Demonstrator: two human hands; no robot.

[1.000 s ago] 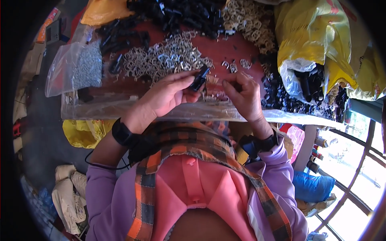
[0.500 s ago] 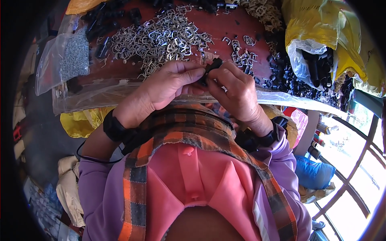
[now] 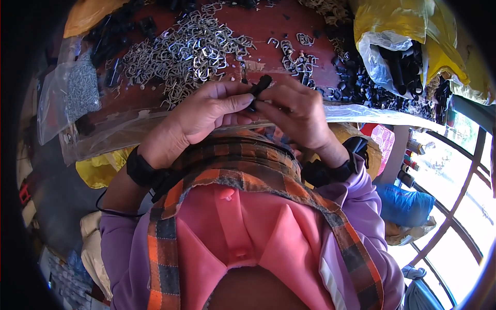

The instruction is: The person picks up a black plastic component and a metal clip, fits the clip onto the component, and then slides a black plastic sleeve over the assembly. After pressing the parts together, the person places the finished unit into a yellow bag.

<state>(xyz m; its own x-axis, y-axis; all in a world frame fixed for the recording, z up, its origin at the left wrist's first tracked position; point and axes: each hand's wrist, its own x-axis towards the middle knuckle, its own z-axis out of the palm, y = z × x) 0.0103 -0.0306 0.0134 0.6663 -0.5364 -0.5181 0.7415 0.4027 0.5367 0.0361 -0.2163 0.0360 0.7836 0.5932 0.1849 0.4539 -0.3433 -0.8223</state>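
Above the table's near edge, a small black plastic part (image 3: 262, 84) is pinched between the thumb and fingers of my left hand (image 3: 206, 111). It stands tilted, its knobbed upper end pointing away to the right. My right hand (image 3: 299, 111) is close against the part's right side, slightly blurred, with its fingers curled together. Whatever lies between the right fingertips is hidden. Beyond my left hand spreads a heap of bent metal clips (image 3: 191, 51). A smaller cluster of clips (image 3: 298, 62) lies beyond my right hand.
Many small black pieces (image 3: 356, 80) cover the red tabletop (image 3: 281, 26) at the right. A yellow bag (image 3: 398, 20) there holds black tubes (image 3: 395, 72). At the left lies a clear bag of tiny grey pieces (image 3: 81, 90). Plastic sheeting (image 3: 356, 113) hangs along the near edge.
The view has shifted a little, so the table's contents sit further left and up. My right fingers have moved from over the black part's top to lower along its side; my left keeps its hold.
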